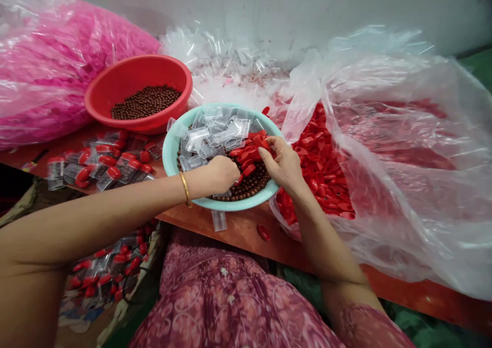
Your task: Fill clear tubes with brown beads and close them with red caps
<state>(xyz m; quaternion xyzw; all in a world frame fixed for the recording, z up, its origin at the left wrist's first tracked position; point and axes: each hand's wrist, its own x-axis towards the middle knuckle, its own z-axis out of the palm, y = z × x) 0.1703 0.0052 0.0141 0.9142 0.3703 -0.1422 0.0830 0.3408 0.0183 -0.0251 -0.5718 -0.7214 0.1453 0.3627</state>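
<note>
beads (249,181) in bowl (171,156) | basin (115,89) behind-left | bag (403,184) right

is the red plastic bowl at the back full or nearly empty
Partly filled, well short of full: the round red plastic bowl holds a shallow layer of small brown beads, with much bare inner wall above them.

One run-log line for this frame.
left hand: closed, in teal bowl | right hand: pinching red cap | beads beneath

Gold bangle (186,188), pink floral-patterned dress (230,302), bare forearms.
</note>
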